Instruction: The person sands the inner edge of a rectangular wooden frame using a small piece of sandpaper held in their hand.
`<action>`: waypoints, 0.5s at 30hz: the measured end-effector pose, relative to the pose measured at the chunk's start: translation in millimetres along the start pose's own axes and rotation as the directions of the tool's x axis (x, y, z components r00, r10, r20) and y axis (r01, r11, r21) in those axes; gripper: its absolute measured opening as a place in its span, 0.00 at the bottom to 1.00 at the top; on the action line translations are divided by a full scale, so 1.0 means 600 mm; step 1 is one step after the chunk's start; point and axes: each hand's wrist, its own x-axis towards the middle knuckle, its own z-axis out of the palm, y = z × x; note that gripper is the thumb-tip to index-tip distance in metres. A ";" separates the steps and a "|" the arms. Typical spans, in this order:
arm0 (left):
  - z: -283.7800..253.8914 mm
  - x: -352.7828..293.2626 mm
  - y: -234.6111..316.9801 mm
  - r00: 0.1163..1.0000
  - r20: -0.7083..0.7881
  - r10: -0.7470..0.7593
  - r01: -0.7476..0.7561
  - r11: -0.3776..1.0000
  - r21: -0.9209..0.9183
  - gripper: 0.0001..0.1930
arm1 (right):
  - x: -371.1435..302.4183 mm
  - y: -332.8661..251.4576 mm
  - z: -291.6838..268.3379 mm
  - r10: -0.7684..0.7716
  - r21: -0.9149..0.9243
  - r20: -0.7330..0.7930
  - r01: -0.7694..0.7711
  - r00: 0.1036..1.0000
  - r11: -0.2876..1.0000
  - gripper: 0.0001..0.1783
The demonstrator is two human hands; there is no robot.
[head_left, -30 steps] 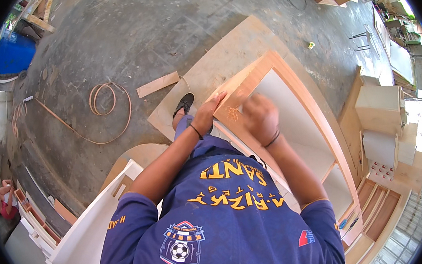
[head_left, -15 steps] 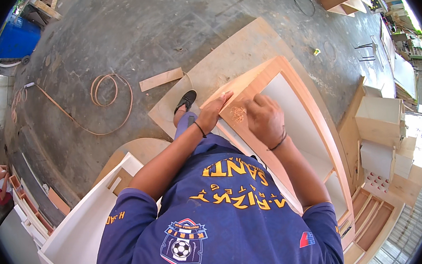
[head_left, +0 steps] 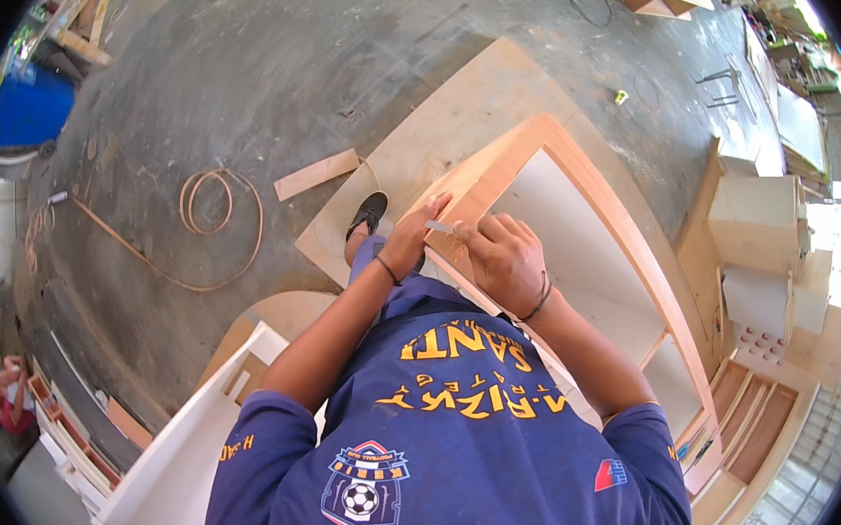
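Observation:
A wood-coloured cabinet [head_left: 482, 185] with a pale inside lies before me, its frame corner under my hands. Stretched along that corner, the fingers of my left hand [head_left: 409, 243] lie against the wood. My right hand [head_left: 509, 263] is closed, and a thin grey metal blade [head_left: 440, 227] sticks out of it toward my left fingers. The blade's tip is at the frame edge close to my left hand; its handle, if any, is hidden in my fist. Curled wood shavings [head_left: 460, 251] sit on the frame beside my right fingers.
The cabinet stands on a flat board [head_left: 466, 93] on the concrete floor. A loose strip of wood [head_left: 316, 175] and a coiled hose [head_left: 203, 201] lie to the left. Behind my left arm is a white box-like panel [head_left: 182, 453]. Unfinished cabinets [head_left: 751, 214] stand at right.
My right hand has come down and left toward my left hand, and the grey blade now shows at the frame corner. My left hand has stayed at the corner.

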 end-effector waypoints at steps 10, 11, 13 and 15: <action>0.015 0.005 0.106 0.991 0.096 -0.097 0.069 0.963 0.262 0.35 | 0.030 0.138 -0.024 0.572 0.392 -0.186 -0.474 0.799 0.789 0.11; 0.012 0.001 0.100 0.990 0.116 -0.085 0.060 0.977 0.204 0.35 | 0.032 0.143 -0.023 0.593 0.392 -0.176 -0.497 0.786 0.774 0.12; -0.001 -0.010 0.086 0.988 0.146 -0.054 0.043 0.996 0.080 0.34 | 0.039 0.146 -0.013 0.438 0.195 -0.276 -0.397 0.856 0.897 0.11; -0.017 -0.023 0.079 0.985 0.171 -0.017 0.027 0.998 -0.058 0.33 | 0.039 0.142 -0.002 0.315 0.021 -0.302 -0.324 0.900 0.946 0.10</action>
